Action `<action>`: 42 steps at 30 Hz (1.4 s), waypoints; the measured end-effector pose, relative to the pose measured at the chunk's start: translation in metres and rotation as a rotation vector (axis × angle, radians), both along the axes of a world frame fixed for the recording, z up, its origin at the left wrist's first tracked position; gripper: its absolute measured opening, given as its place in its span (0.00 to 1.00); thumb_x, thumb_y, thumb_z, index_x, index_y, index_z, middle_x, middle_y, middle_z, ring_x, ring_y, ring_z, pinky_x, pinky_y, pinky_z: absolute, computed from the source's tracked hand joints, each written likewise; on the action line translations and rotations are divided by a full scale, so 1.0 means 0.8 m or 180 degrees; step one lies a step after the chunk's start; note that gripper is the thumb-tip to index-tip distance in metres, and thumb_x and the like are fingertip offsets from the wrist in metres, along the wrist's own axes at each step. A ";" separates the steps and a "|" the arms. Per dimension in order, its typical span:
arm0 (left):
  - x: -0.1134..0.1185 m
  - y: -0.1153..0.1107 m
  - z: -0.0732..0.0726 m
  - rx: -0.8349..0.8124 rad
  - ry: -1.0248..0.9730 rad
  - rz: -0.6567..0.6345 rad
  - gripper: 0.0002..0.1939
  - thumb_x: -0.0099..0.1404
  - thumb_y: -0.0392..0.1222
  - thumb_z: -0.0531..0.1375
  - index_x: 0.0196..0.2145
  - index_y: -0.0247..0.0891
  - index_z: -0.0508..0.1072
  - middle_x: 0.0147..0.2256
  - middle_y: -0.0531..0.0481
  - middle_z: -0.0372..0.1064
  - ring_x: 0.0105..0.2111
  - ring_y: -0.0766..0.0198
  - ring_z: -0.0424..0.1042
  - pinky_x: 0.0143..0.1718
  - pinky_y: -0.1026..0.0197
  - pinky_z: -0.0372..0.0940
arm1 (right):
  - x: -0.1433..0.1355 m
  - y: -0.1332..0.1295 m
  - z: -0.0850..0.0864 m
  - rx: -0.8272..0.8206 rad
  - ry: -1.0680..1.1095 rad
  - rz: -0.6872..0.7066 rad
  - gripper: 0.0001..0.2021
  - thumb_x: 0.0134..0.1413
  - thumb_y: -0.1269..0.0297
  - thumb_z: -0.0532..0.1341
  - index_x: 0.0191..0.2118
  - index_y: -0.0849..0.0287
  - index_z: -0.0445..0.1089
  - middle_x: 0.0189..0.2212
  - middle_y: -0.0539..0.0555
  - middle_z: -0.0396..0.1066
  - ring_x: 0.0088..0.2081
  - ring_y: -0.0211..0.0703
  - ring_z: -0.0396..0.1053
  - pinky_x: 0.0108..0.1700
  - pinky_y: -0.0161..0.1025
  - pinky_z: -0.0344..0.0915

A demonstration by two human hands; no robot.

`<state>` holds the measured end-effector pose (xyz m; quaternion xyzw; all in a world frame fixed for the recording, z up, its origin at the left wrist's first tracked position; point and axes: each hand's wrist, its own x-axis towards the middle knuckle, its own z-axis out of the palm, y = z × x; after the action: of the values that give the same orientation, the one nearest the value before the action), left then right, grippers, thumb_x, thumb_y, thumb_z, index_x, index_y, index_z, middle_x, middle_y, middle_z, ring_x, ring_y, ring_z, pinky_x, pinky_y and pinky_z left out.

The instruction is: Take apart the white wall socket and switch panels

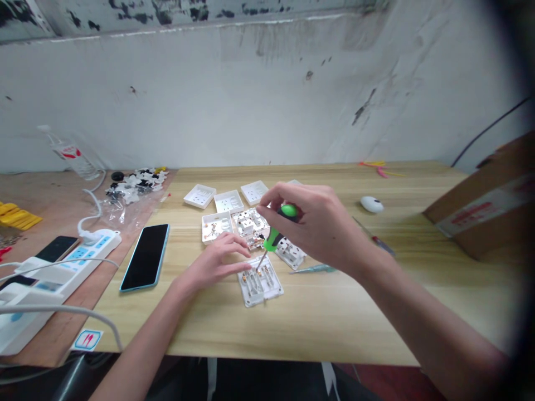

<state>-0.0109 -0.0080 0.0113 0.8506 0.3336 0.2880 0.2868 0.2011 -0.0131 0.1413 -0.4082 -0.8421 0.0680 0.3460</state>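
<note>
A green and black screwdriver point(273, 236) is gripped by its handle in my right hand point(307, 220). It slants down, with its tip at the metal contacts inside an opened white socket panel point(261, 285). My left hand point(221, 257) rests at the panel's upper left edge, its fingers stretched and apart, the tips near the contacts. Behind the hands lie more white socket parts: a box with metal pieces point(216, 227), a socket back point(249, 221) and another socket piece point(291, 253). My right hand partly covers the parts behind it.
White socket covers point(199, 196) lie at the back. A phone point(146, 257) and a white power strip point(79, 264) with cables are on the left. To the right are a teal-handled tool point(315, 268), another screwdriver point(382, 245), a white rounded object point(371, 204) and a cardboard box point(485, 206).
</note>
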 end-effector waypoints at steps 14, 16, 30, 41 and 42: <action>-0.016 -0.002 -0.009 0.0510 0.0157 0.0748 0.06 0.65 0.42 0.61 0.31 0.39 0.75 0.31 0.52 0.76 0.34 0.62 0.70 0.48 0.52 0.57 | 0.002 0.023 0.000 0.0163 0.0975 -0.0294 0.08 0.57 0.58 0.59 0.32 0.56 0.70 0.26 0.52 0.70 0.24 0.36 0.63 0.24 0.38 0.60; -0.028 0.010 -0.010 0.0657 0.0320 0.1149 0.07 0.65 0.43 0.60 0.34 0.40 0.76 0.34 0.51 0.76 0.36 0.60 0.70 0.48 0.51 0.56 | 0.004 0.024 -0.002 0.0238 0.1089 -0.0354 0.07 0.57 0.59 0.59 0.33 0.56 0.70 0.26 0.52 0.70 0.25 0.37 0.64 0.24 0.37 0.60; -0.005 -0.058 -0.014 0.0388 0.0603 0.0771 0.10 0.62 0.45 0.63 0.41 0.42 0.74 0.39 0.49 0.69 0.43 0.57 0.67 0.47 0.52 0.57 | -0.007 0.002 -0.035 0.0350 0.0717 -0.0284 0.04 0.52 0.72 0.58 0.33 0.58 0.70 0.22 0.46 0.67 0.21 0.31 0.61 0.27 0.32 0.58; 0.011 -0.063 -0.020 0.0238 0.0648 0.0858 0.02 0.65 0.38 0.59 0.35 0.40 0.71 0.36 0.51 0.70 0.41 0.60 0.66 0.48 0.53 0.55 | -0.004 0.014 -0.052 0.0311 0.0740 -0.0278 0.04 0.52 0.72 0.59 0.33 0.58 0.70 0.24 0.46 0.68 0.24 0.33 0.64 0.30 0.32 0.61; 0.011 -0.063 -0.021 0.0233 0.0632 0.0863 0.02 0.65 0.38 0.59 0.35 0.40 0.71 0.36 0.51 0.70 0.41 0.60 0.66 0.48 0.53 0.55 | -0.004 0.013 -0.052 0.0332 0.0717 -0.0286 0.04 0.52 0.72 0.59 0.33 0.58 0.70 0.23 0.46 0.68 0.24 0.32 0.64 0.29 0.32 0.60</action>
<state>-0.0021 -0.0581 -0.0053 0.8320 0.4613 0.2505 0.1797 0.1981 -0.0026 0.0999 -0.4166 -0.7811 0.0541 0.4619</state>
